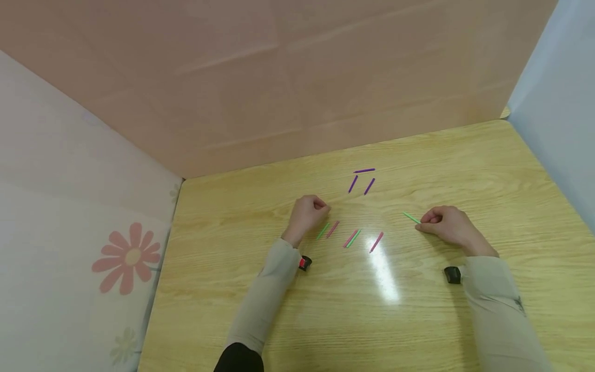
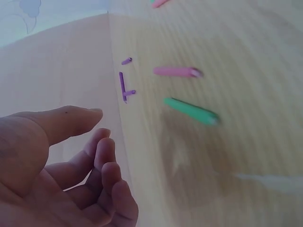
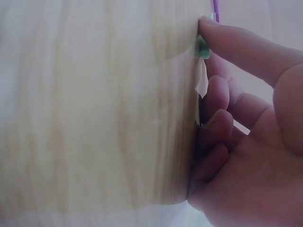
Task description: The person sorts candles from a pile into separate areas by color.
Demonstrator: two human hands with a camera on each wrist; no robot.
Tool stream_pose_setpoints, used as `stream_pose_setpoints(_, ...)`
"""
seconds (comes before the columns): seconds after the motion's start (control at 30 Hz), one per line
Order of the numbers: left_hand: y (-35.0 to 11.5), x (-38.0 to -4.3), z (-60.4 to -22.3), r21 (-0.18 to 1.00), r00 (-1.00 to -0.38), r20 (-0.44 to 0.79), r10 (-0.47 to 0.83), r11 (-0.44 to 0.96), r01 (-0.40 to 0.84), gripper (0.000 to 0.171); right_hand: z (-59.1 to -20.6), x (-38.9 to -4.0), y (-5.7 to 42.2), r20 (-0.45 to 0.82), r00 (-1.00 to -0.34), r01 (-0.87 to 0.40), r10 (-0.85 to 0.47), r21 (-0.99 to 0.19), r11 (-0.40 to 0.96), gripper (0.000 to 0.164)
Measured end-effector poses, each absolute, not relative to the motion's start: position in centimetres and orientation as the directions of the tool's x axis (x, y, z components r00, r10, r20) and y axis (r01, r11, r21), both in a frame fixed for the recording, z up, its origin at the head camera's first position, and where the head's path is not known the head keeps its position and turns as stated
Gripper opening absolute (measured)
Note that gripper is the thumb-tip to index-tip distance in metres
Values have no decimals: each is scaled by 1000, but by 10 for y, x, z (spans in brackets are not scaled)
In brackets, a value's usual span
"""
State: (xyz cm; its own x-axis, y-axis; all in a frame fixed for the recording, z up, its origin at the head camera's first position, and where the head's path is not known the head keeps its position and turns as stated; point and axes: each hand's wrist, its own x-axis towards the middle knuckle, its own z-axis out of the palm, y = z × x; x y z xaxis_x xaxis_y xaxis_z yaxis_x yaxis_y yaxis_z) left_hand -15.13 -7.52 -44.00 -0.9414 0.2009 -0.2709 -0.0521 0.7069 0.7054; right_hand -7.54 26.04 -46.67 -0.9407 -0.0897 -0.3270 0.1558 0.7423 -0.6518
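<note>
My right hand (image 1: 448,226) pinches one end of a thin green stick (image 1: 410,217) between thumb and fingers, low over the table; the stick's far end points up-left. In the right wrist view a short bit of the green stick (image 3: 203,48) shows by the thumb, the remainder mostly hidden. My left hand (image 1: 307,214) holds nothing, its fingers loosely bent and the thumb apart from them. Nearest to it lie a green stick (image 1: 323,231) and a pink stick (image 1: 332,229) side by side, a little apart.
Three purple sticks (image 1: 364,170) lie farther back, one across above two slanted ones. Between the hands, a pink stick (image 1: 350,238) lies along a green stick (image 1: 354,238), and another pink stick (image 1: 376,242) lies right of them. A brown panel (image 1: 297,93) rises behind the wooden table (image 1: 209,289).
</note>
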Motion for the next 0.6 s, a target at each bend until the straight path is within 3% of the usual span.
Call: stream_pose_setpoints(0.6, -111, -119, -462, 647, -916, -354, 190, 756, -93, 21, -467, -71, 265, -330, -940, 166, -87, -664, 729, 37)
